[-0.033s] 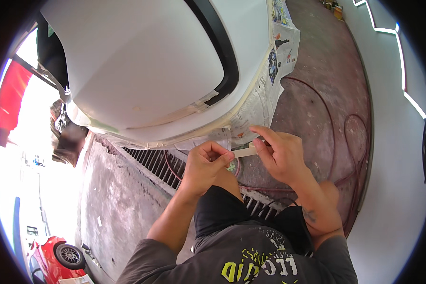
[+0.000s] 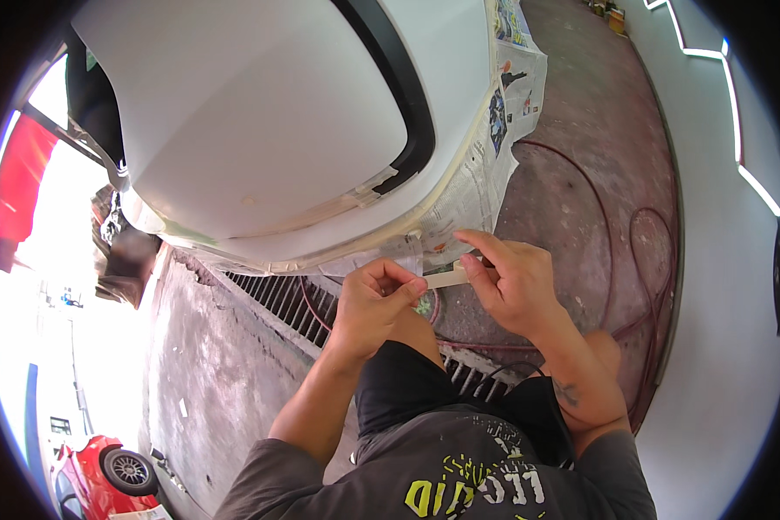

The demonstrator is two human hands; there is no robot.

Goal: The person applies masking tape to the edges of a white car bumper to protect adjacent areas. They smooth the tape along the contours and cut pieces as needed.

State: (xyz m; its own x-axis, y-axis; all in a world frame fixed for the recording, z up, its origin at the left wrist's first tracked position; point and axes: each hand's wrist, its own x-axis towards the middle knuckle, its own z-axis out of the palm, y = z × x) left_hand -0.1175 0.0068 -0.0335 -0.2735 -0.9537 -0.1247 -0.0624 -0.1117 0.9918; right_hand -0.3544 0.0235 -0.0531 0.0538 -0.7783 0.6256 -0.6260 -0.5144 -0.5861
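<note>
A short strip of cream masking tape point(image 2: 446, 279) is stretched between my two hands. Thumb and fingers of my left hand point(image 2: 375, 303) pinch one end. The other end runs to my right hand point(image 2: 516, 282), where the thumb presses near it and the index finger reaches out toward the car. Just beyond my hands is a light grey car body point(image 2: 269, 113) with a black curved trim strip point(image 2: 420, 130). Newspaper point(image 2: 464, 195) is taped along its lower edge, and more tape point(image 2: 368, 192) covers the end of the black trim.
A metal floor grate point(image 2: 277, 295) passes under the car and my legs. Red hose point(image 2: 611, 234) loops over the stained concrete floor point(image 2: 581, 113) at right, beside a pale wall point(image 2: 719, 286). A red car point(image 2: 91, 464) stands at lower left, and a person crouches at the left, blurred.
</note>
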